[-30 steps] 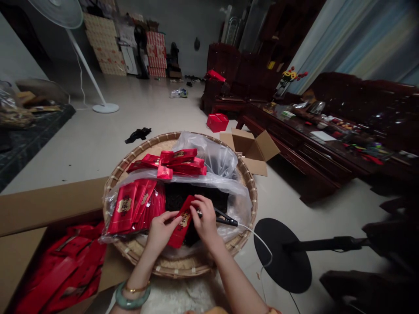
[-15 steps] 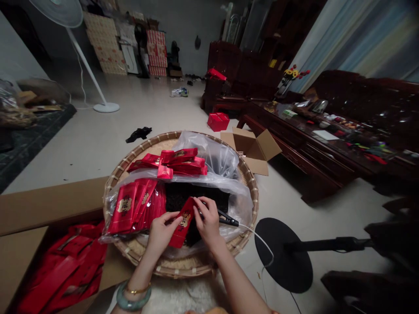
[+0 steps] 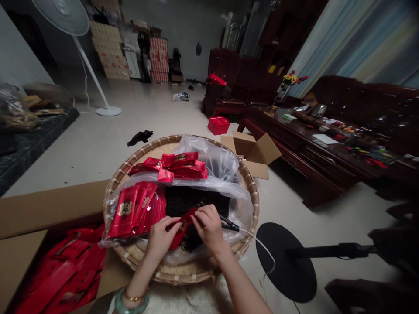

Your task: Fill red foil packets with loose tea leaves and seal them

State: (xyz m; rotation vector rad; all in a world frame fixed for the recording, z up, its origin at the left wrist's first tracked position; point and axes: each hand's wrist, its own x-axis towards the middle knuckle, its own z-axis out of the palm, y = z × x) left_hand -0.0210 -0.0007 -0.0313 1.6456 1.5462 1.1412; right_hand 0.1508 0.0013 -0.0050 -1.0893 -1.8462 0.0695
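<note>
Both my hands hold one small red packet [image 3: 182, 230] over a round woven basket tray [image 3: 248, 192]. My left hand [image 3: 161, 237] pinches its left side, and my right hand [image 3: 208, 226] pinches its upper right edge. Under the packet lies dark loose tea [image 3: 193, 198] on a clear plastic sheet [image 3: 212, 159]. A black clip-like tool [image 3: 228, 225] with a white cord lies just right of my right hand. A fan of red packets [image 3: 135, 209] rests on the tray's left. More red packets [image 3: 173, 165] are piled at its far side.
A cardboard box [image 3: 39, 209] full of red packets [image 3: 65, 274] sits at the left. An open small carton [image 3: 252, 150] stands beyond the tray. A black round fan base [image 3: 284, 261] lies at the right, a white standing fan [image 3: 98, 78] at the back left, a dark wooden table [image 3: 314, 148] along the right.
My hands have drawn a little nearer to me and the red packet has tilted edge-on, showing less of its front. The view has shifted slightly downward.
</note>
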